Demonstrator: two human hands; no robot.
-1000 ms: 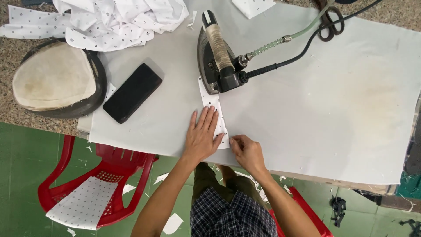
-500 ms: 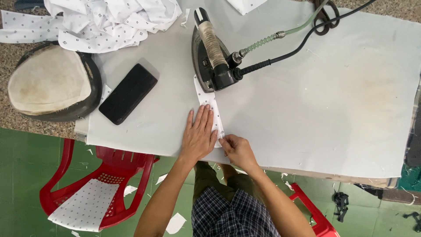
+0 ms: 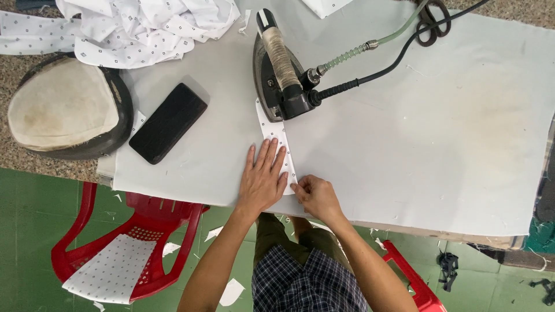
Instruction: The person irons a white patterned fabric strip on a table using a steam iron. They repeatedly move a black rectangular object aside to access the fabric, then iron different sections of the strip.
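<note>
Pressing step: left hand [image 3: 263,182] flat, fingers spread, on strip [image 3: 277,138]; right hand [image 3: 315,196] pinches its end; iron [image 3: 280,72] rests alongside.

surface [image 3: 404,144]: white cloth cover
centre: iron [image 3: 280,69], strip [image 3: 277,138] at its 6 o'clock
9 o'clock: phone [image 3: 167,122], pad [image 3: 63,107]
11 o'clock: shirt [image 3: 144,26]
</note>
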